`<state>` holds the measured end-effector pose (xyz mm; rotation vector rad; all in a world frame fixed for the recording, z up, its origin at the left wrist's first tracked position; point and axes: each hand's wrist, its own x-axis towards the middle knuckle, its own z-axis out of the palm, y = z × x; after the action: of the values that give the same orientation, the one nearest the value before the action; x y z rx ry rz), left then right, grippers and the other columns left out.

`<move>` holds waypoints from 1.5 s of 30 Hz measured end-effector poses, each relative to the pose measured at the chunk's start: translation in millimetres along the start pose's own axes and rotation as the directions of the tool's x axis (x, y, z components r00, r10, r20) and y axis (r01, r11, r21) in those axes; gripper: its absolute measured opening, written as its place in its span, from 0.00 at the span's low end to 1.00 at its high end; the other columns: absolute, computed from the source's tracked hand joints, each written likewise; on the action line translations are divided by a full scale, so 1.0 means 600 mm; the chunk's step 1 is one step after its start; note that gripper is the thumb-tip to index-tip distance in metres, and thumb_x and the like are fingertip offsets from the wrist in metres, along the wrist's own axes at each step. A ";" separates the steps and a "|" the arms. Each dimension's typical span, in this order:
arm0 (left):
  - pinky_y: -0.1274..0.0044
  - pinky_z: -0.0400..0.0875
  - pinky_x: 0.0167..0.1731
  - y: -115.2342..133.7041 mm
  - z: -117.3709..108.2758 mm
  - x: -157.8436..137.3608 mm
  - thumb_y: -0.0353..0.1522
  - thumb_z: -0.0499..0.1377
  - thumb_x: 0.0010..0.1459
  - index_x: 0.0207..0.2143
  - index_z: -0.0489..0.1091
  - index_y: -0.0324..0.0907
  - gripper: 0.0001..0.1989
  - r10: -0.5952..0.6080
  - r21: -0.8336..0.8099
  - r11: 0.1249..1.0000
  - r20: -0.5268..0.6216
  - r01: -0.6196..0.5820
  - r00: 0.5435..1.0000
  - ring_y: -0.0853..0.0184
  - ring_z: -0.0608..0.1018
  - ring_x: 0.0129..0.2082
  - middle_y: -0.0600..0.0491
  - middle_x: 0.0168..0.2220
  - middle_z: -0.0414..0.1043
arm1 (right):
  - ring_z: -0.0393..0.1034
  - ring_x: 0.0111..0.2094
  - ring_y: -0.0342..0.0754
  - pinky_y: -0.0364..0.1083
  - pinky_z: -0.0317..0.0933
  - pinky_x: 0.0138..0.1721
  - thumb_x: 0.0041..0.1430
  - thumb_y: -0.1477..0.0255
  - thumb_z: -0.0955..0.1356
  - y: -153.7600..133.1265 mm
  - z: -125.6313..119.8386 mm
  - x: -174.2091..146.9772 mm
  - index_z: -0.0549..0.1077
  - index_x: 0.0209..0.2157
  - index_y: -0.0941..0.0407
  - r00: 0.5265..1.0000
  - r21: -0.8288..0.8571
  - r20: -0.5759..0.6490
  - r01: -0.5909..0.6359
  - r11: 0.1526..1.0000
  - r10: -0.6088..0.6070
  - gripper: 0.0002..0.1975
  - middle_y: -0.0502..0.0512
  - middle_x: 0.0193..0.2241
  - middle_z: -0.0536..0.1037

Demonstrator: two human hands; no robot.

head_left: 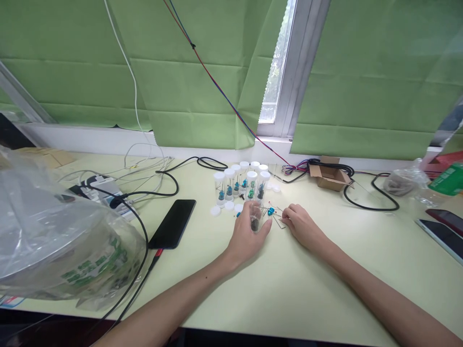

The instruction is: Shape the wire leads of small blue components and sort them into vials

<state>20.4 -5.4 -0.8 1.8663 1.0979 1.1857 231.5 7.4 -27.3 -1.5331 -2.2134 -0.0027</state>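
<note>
My left hand is wrapped round a small clear vial with something dark at its bottom; no cap shows on it. To the right, my right hand rests low over the table, its fingertips pinched together beside thin metal pins. Whether a pin is between those fingers is too small to make out. A blue beaded piece lies between the two hands. Behind them stand several capped clear vials with blue or green pieces inside. Loose white caps lie in front of these vials.
A black phone with a cable lies left of my hands. Farther left is a large bowl in a plastic bag. An open cardboard box and black cables sit at the back right. Two more phones lie at the right edge.
</note>
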 end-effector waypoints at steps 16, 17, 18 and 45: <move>0.76 0.63 0.33 -0.007 0.010 -0.001 0.36 0.54 0.62 0.47 0.59 0.44 0.12 -0.030 -0.044 0.998 0.107 0.034 0.994 0.69 0.68 0.29 0.58 0.29 0.65 | 0.66 0.35 0.54 0.49 0.62 0.37 0.65 0.80 0.61 -0.012 -0.014 0.000 0.67 0.30 0.57 0.998 -0.219 0.046 0.052 0.974 -0.043 0.09 0.60 0.33 0.72; 0.76 0.63 0.33 -0.007 0.010 -0.001 0.36 0.54 0.62 0.47 0.59 0.44 0.12 -0.027 -0.047 0.998 0.107 0.032 0.994 0.69 0.68 0.29 0.58 0.28 0.65 | 0.66 0.35 0.54 0.49 0.62 0.37 0.65 0.80 0.61 -0.012 -0.014 0.000 0.66 0.30 0.57 0.998 -0.200 0.040 0.049 0.979 -0.041 0.09 0.60 0.33 0.72; 0.76 0.63 0.33 -0.006 0.010 -0.002 0.36 0.54 0.62 0.47 0.59 0.44 0.12 -0.027 -0.049 0.998 0.107 0.032 0.994 0.69 0.68 0.29 0.58 0.28 0.65 | 0.66 0.35 0.54 0.49 0.62 0.37 0.65 0.80 0.61 -0.013 -0.014 -0.001 0.66 0.30 0.57 0.999 -0.173 0.029 0.045 0.984 -0.040 0.10 0.60 0.33 0.72; 0.78 0.61 0.26 -0.002 0.008 -0.008 0.38 0.55 0.61 0.46 0.65 0.44 0.13 -0.011 0.036 0.999 0.236 0.003 0.972 0.70 0.68 0.24 0.59 0.24 0.66 | 0.71 0.30 0.47 0.48 0.69 0.31 0.63 0.79 0.66 -0.058 -0.034 -0.016 0.71 0.46 0.52 0.679 0.253 -0.733 0.317 0.914 -0.033 0.12 0.54 0.33 0.76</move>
<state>23.6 -9.8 -5.5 1.9699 0.9973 0.9170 210.7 -19.8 -3.8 -0.8740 -1.5849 -0.2110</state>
